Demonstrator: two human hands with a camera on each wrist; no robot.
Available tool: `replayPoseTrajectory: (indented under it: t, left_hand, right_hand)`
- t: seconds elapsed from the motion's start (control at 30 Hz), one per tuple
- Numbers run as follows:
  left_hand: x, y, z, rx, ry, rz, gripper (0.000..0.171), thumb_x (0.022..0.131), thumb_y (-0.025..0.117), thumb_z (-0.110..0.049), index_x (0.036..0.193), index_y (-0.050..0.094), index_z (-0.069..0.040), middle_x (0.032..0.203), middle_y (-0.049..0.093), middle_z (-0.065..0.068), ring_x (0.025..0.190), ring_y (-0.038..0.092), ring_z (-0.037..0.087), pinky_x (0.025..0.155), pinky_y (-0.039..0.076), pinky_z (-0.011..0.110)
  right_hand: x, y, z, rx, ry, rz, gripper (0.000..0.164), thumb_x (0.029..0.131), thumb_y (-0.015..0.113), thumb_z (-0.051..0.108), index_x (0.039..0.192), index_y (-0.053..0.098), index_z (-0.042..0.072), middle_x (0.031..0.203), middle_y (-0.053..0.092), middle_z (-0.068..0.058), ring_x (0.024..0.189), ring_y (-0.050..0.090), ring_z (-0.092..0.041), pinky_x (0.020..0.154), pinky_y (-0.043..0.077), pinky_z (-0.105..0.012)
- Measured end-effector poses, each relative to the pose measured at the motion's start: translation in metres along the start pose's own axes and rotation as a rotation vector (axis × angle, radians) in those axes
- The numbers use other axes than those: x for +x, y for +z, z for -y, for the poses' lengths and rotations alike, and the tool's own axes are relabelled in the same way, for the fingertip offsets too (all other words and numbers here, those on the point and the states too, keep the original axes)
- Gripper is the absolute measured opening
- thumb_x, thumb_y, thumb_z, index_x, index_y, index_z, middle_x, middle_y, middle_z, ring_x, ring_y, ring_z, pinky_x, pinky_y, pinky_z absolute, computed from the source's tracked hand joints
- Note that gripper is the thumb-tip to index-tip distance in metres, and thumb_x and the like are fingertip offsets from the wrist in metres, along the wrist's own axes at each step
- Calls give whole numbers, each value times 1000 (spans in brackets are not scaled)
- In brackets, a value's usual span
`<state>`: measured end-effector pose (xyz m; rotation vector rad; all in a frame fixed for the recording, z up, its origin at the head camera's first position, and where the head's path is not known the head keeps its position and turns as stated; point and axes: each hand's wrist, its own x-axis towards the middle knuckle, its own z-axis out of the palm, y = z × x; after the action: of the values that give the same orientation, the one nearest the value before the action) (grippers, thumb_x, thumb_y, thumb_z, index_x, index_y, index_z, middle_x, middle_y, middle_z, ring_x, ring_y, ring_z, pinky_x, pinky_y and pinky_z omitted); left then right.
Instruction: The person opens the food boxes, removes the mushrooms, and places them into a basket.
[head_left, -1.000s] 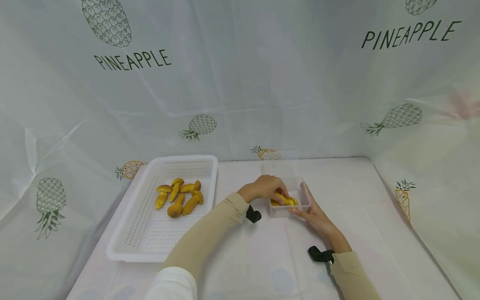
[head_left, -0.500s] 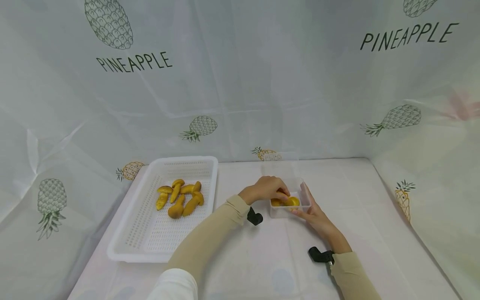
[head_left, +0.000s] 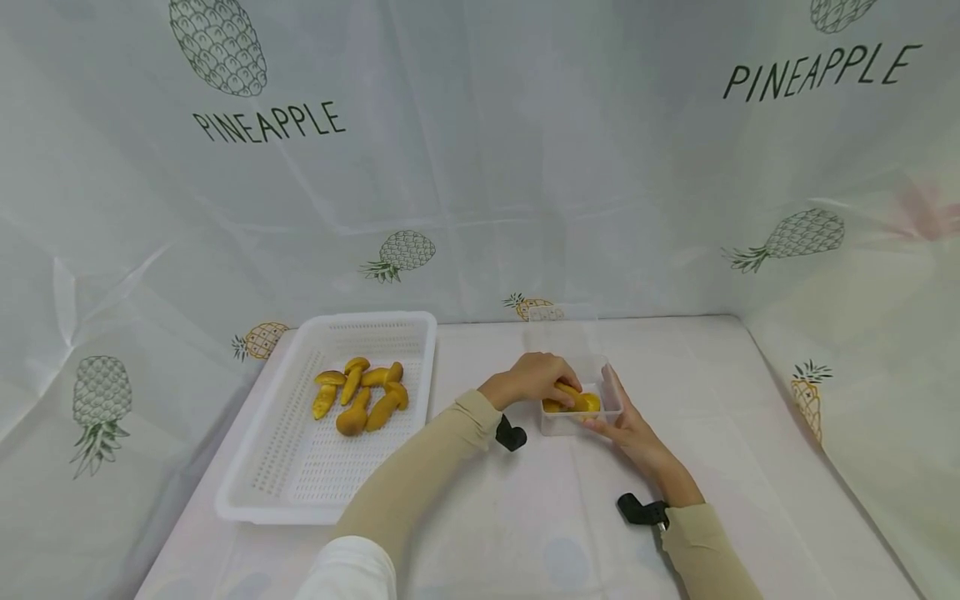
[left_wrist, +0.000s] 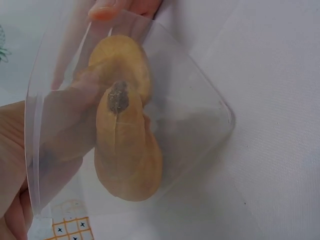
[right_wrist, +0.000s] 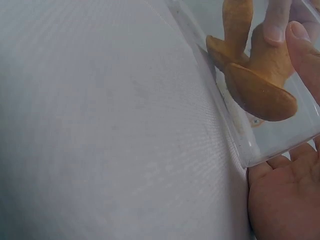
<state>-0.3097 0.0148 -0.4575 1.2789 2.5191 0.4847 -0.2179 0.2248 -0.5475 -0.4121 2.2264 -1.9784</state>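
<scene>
A clear plastic box [head_left: 558,427] stands on the table, its transparent lid [head_left: 562,336] raised at the back. My left hand [head_left: 534,377] reaches over its left side and pinches a yellow-brown mushroom [head_left: 572,398] inside. Another mushroom [left_wrist: 130,155], with a dark stem end, lies against the wall in the left wrist view. From the right wrist, two mushroom caps show through the plastic, the larger cap [right_wrist: 262,95] nearest. My right hand [head_left: 633,427] holds the box at its right front corner, thumb at the front and fingers along the right side.
To the left, a white perforated basket [head_left: 300,475] holds several more mushrooms [head_left: 360,396] near its middle. A white cloth [head_left: 487,517] covers the table, and a pineapple-print curtain [head_left: 487,167] hangs behind it.
The left fingers have shifted slightly within the box, and the mushroom they pinch has turned, its cap end now pointing to the front right. The right hand stays in place.
</scene>
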Motion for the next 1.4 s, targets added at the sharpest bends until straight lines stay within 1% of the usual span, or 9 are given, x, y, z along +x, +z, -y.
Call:
replayPoseTrajectory:
  t: [0.13,0.2,0.4,0.53,0.7,0.83,0.93,1.23,1.4]
  left_hand:
    - [-1,1,2,-38,2,-38,29,89,76,-35,113,77,-19,108,73,-11,88,59,-2,78,46,16]
    - [-2,1,2,-74,6,-53,30,89,75,-35,114,77,-18,109,72,-11,90,59,-2,79,46,15]
    - [-4,-3,2,-205,31,-87,29,91,73,-29,116,76,-13,108,72,-8,90,60,-2,82,47,13]
    - [-8,-8,3,-272,50,-121,29,92,73,-27,115,76,-11,108,73,-7,91,61,-1,83,48,14]
    - [-15,-16,5,-359,37,-175,28,92,74,-26,115,76,-11,109,73,-7,95,62,0,83,50,16]
    - [-23,-23,7,-444,32,-209,28,91,75,-23,116,75,-9,110,73,-4,97,64,2,84,52,18]
    - [-30,-28,9,-484,27,-238,27,91,75,-20,115,75,-8,110,73,-1,97,65,4,85,53,20]
    - [-59,-38,18,-549,-15,-338,27,90,76,-19,114,75,-7,109,73,0,95,66,8,83,55,24]
    - [-77,-48,16,-541,-46,-372,28,90,75,-19,116,74,-7,110,73,1,93,65,10,81,56,25]
  right_hand:
    - [-1,0,0,-3,6,1,103,95,69,8,161,-7,30,166,-13,-9,147,-20,-34,108,-6,-74]
    - [-2,1,1,-3,9,1,103,95,69,8,161,-7,31,166,-13,-10,147,-20,-34,107,-5,-75]
    - [-2,1,3,-15,29,-2,103,95,70,12,160,-6,35,166,-14,-5,147,-20,-33,105,-4,-78]
    - [-2,2,3,-10,34,2,103,95,70,13,160,-7,35,166,-14,-3,148,-19,-33,107,-2,-76]
    - [0,1,2,-6,30,-3,102,95,69,11,160,-7,34,166,-13,-6,149,-12,-36,111,-2,-72]
    - [0,1,0,-11,35,-9,103,95,70,11,160,-7,32,166,-12,-9,149,-7,-38,113,-1,-69]
    - [-1,1,1,-18,39,-16,103,95,70,10,160,-7,31,166,-12,-10,149,-8,-39,114,-2,-68]
    - [-1,3,2,-38,54,-31,105,94,71,10,160,-7,33,166,-10,-10,149,-4,-40,114,0,-68]
    - [0,2,2,-21,66,-30,105,94,72,13,160,-6,36,166,-11,-7,150,-5,-39,115,0,-66]
